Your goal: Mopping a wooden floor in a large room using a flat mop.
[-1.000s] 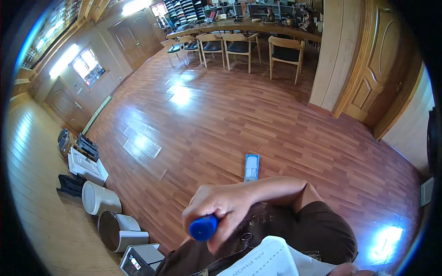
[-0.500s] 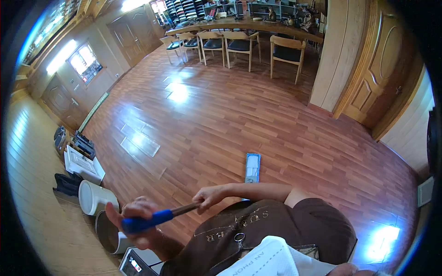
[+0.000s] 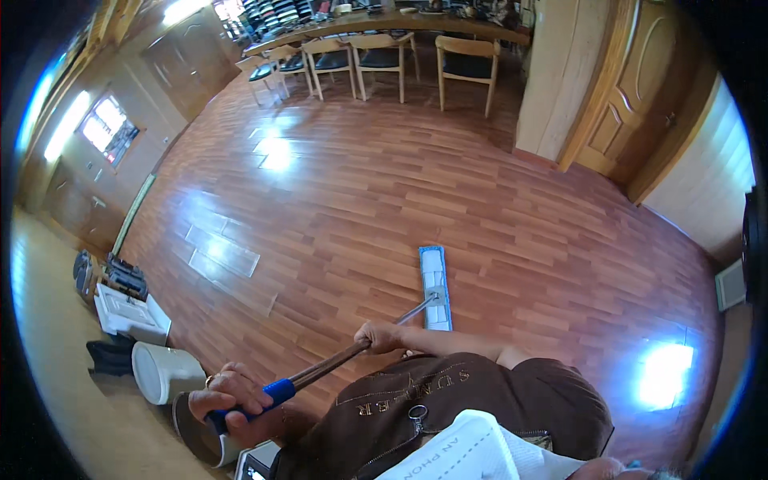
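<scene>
A glossy red-brown wood-plank floor [image 3: 352,200] spreads out to a long brown wooden bench [image 3: 376,24] along its far edge. On it, well short of the bench, a metal-poled flat mop [image 3: 326,367] rests its blue-edged rectangular head [image 3: 433,268]. At the floor's left edge stand a round white bucket [image 3: 166,374] and a brown-mouthed white container [image 3: 190,432], contents indiscernible. Set apart, both hands clamp the mop: left hand [image 3: 238,394] on its blue grip [image 3: 279,390], right hand [image 3: 381,336] farther down.
</scene>
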A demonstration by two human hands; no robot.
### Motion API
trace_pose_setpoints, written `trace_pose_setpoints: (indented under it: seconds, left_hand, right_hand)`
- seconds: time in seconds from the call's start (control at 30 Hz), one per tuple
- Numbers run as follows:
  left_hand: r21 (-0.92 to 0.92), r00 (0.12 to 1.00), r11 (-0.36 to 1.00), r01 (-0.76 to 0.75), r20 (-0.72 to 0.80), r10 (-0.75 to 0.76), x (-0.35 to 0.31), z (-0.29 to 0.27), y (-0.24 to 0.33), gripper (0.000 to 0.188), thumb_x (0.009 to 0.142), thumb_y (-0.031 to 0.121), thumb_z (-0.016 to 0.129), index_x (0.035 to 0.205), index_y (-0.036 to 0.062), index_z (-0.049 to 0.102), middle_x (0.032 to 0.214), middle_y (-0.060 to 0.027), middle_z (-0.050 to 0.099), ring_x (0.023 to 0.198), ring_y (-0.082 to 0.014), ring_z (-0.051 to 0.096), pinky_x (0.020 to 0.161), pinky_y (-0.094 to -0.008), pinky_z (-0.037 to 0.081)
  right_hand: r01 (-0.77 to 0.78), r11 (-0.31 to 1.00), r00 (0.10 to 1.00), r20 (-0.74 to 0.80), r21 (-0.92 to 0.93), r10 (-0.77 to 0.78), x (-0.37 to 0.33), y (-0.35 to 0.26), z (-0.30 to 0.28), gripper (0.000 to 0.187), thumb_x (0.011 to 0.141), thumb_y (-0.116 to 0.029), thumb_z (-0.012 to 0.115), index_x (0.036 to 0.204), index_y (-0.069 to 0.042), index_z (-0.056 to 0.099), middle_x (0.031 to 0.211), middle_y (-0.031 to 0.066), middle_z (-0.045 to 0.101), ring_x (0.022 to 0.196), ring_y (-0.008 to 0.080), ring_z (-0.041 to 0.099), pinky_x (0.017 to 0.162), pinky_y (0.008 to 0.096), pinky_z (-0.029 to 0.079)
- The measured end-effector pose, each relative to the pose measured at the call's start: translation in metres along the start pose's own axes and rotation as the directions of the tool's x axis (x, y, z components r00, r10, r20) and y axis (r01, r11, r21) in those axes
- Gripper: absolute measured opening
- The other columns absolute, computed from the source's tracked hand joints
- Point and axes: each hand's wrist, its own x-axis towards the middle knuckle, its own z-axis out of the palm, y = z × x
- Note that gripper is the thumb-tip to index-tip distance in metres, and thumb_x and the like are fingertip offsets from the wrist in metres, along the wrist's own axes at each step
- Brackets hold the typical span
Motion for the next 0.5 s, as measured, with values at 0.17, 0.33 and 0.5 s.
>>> trace_pose_setpoints:
  seconds: [0.17, 0.33, 0.5]
  left_hand:
    - [-0.067, 0.988, 0.997, 0.029, 0.153, -0.018, 0.005, -0.029, -0.037, 0.022, 0.092, 0.026, 0.055, 0.093, 0.0068, 0.045, 0.058, -0.0009, 0.054, 0.048, -0.0124, 0.054, 0.052, -0.0296, 0.043]
    - [-0.263, 0.950, 0.952, 0.154, 0.303, -0.070, 0.013, -0.080, -0.100, 0.019, 0.096, 0.027, 0.048, 0.088, 0.0097, 0.045, 0.059, 0.0008, 0.047, 0.053, -0.0106, 0.050, 0.059, -0.0318, 0.038]
    - [-0.452, 0.872, 0.828, 0.332, 0.482, -0.086, 0.050, -0.129, -0.212, 0.021, 0.094, 0.028, 0.051, 0.082, 0.0118, 0.045, 0.057, 0.0006, 0.050, 0.047, -0.0112, 0.050, 0.060, -0.0313, 0.042]
  right_hand:
    - [-0.156, 0.974, 0.976, -0.178, -0.165, 0.127, -0.003, 0.011, -0.003, 0.004, 0.061, -0.011, 0.060, 0.062, -0.010, 0.057, 0.063, 0.0164, 0.057, 0.061, 0.0376, 0.056, 0.055, 0.0481, 0.042]
    - [-0.383, 0.902, 0.879, -0.380, -0.198, 0.289, 0.019, 0.031, 0.007, 0.010, 0.066, -0.021, 0.065, 0.069, -0.012, 0.062, 0.072, 0.0136, 0.063, 0.071, 0.0373, 0.061, 0.062, 0.0485, 0.047]
    - [-0.482, 0.863, 0.724, -0.623, -0.150, 0.296, 0.073, 0.075, 0.003, 0.010, 0.064, -0.020, 0.065, 0.068, -0.012, 0.059, 0.069, 0.0119, 0.061, 0.072, 0.0365, 0.060, 0.061, 0.0477, 0.047]
